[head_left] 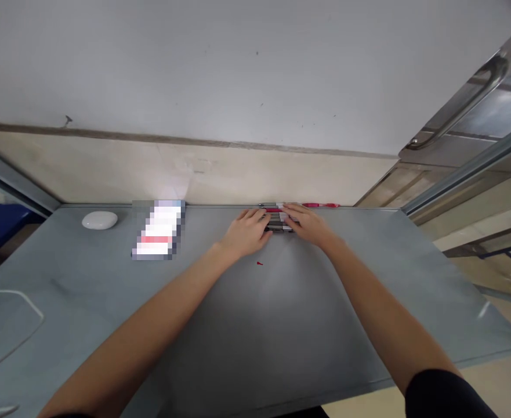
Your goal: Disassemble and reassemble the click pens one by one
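Observation:
A small pile of grey and red pens [276, 219] lies at the far edge of the grey table [281, 325], against the wall. My left hand [245, 230] rests palm down at the pile's left side, fingers touching it. My right hand [308, 222] covers the pile's right side, fingers curled over the pens. Whether either hand actually grips a pen cannot be told. One red pen [320, 205] lies apart, just right of the pile along the wall.
A blurred white and red box [159, 230] and a white oval object [100, 220] sit at the far left. A tiny red scrap [260, 263] lies near my left wrist. A white cable [15, 325] loops at the left. A metal door with handle [464, 110] stands right.

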Demonstrator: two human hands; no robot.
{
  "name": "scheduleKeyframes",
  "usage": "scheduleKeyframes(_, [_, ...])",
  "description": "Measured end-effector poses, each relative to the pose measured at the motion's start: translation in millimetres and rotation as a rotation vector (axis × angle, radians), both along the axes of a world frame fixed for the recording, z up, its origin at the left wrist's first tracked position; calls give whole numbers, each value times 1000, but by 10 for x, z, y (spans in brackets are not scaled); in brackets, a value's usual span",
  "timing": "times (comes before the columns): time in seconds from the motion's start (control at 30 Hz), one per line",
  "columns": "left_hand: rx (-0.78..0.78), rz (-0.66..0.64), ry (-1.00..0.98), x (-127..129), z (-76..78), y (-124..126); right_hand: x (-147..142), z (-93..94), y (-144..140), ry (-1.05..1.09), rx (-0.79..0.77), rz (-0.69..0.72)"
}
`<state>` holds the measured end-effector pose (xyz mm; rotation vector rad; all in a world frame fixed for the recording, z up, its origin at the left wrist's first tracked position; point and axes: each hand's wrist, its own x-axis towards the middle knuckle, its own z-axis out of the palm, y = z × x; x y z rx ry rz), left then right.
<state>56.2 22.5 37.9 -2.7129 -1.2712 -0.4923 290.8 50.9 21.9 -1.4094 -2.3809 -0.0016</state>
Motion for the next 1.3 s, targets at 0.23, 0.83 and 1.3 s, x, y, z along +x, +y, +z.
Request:
scheduleKeyframes(0.23, [-8, -132, 69, 100, -136, 325, -3, 78, 284, -136, -32, 52])
scheduleKeyframes(0.83, [-7, -410, 233, -124, -89, 726, -15, 260, 292, -270, -106, 52])
scheduleKeyframes(1.3, [147, -360, 167, -298, -108, 714, -61, 493, 85, -229, -340, -59])
